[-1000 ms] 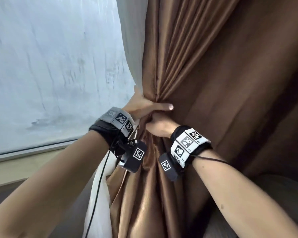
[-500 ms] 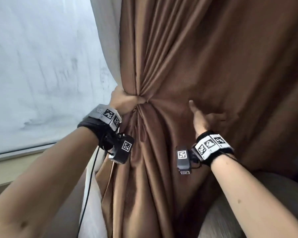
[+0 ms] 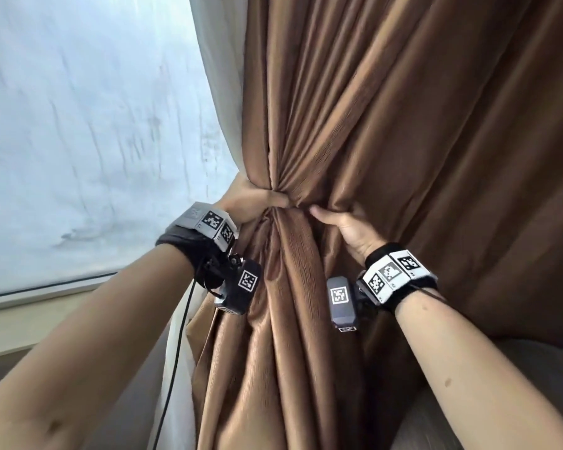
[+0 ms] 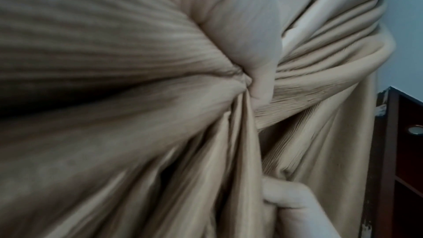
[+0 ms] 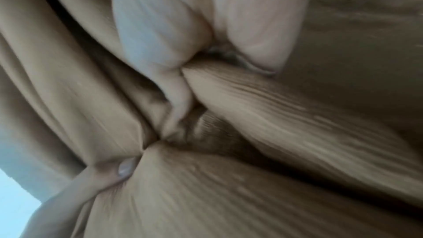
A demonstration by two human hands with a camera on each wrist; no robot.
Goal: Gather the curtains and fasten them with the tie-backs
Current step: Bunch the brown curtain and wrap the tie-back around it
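Brown curtain half gathered beside the window, no tie-back in sight.

The brown curtain [image 3: 355,131] hangs right of the window [image 3: 88,131], its folds pinched to a waist. The left hand [image 3: 254,203] is fisted round that bunch; the right hand [image 3: 345,225] curls its fingers into the next loose fold, just beside. To gather well, I'd sweep each fold fully into the left fist, keeping that grip tight. A pale lining [image 3: 221,76] shows at the curtain's edge.

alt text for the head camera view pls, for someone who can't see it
A person's left hand grips a brown curtain bunched into a tight waist, while the right hand gathers more folds just beside it. Behind, a white sheer curtain hangs at a pale frosted window. Both wrists wear bands with black-and-white markers; no tie-back is visible.
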